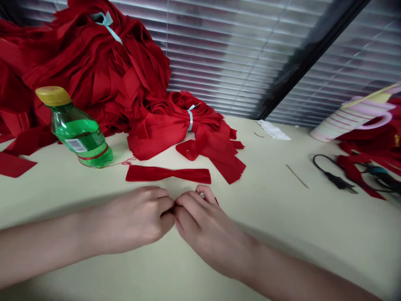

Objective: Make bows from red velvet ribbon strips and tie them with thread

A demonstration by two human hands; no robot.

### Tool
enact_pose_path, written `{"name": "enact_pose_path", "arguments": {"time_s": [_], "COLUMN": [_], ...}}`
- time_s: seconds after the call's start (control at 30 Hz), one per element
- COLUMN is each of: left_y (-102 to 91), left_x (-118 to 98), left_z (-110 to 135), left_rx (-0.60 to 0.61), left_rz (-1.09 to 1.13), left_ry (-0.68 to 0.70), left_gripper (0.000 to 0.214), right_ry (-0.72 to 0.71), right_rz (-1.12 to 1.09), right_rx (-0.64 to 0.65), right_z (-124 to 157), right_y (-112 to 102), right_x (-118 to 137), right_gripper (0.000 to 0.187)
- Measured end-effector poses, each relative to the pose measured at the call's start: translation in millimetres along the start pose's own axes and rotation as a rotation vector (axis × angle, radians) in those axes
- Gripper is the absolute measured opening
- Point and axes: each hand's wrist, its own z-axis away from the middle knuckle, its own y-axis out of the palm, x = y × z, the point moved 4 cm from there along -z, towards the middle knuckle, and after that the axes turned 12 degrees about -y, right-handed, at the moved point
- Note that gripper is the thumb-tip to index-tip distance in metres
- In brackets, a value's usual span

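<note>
My left hand [142, 216] is closed, thumb and fingers pinched together, its fingertips meeting those of my right hand just above the table. My right hand [203, 228] is closed too, with its forefinger bent. A small edge of red fabric [216, 201] shows beyond the right fingers; the rest of that piece is hidden by the hands. What the left fingertips grip cannot be made out. Just beyond both hands lies a flat red fabric strip [169, 174], gathered narrower at its middle.
Behind stand a red fabric bundle [188, 115] tied with pale ribbon and a larger red fabric heap [103, 71]. At left is a green bottle [83, 136] with red thread round it. At right are a striped cup [341, 119], a black cable [336, 179] and white paper [273, 129].
</note>
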Motion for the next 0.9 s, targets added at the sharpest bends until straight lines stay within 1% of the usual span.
{"name": "enact_pose_path", "arguments": {"time_s": [0.13, 0.2, 0.33, 0.4, 0.5, 0.6, 0.67, 0.73, 0.83, 0.9], "left_y": [1.4, 2.8, 3.5, 3.5, 5.8, 8.7, 9.7, 10.2, 10.4, 10.8], "left_x": [0, 1, 5, 7, 13, 16, 18, 19, 21, 23], "left_z": [2, 2, -1, -3, -3, -4, -4, -5, -6, -6], "left_rx": [0.043, 0.066, 0.077, 0.067, 0.047, 0.022, 0.017, 0.030, 0.060, 0.081], "left_rz": [0.002, 0.024, 0.146, 0.252, 0.427, 0.548, 0.597, 0.617, 0.624, 0.633], "left_ry": [-0.001, -0.019, -0.076, -0.136, -0.253, -0.302, -0.314, -0.323, -0.347, -0.399], "left_gripper": [0.018, 0.017, 0.018, 0.017, 0.016, 0.018, 0.020, 0.022, 0.023, 0.021], "right_ry": [-0.045, -0.027, 0.058, 0.073, 0.092, 0.131, 0.145, 0.124, 0.073, 0.066], "right_rz": [0.069, 0.073, 0.009, -0.033, -0.096, -0.157, -0.181, -0.163, -0.096, -0.089], "right_rx": [0.046, 0.055, -0.027, -0.038, -0.052, -0.126, -0.181, -0.221, -0.243, -0.262], "right_z": [-2, -2, 0, 0, -2, -3, -3, -3, -2, -2], "right_y": [2, 4, 5, 6, 7, 7, 8, 9, 9, 9], "right_x": [4, 3, -2, -4, -8, -12, -14, -14, -13, -13], "right_gripper": [0.023, 0.019, 0.013, 0.012, 0.015, 0.020, 0.022, 0.023, 0.022, 0.022]}}
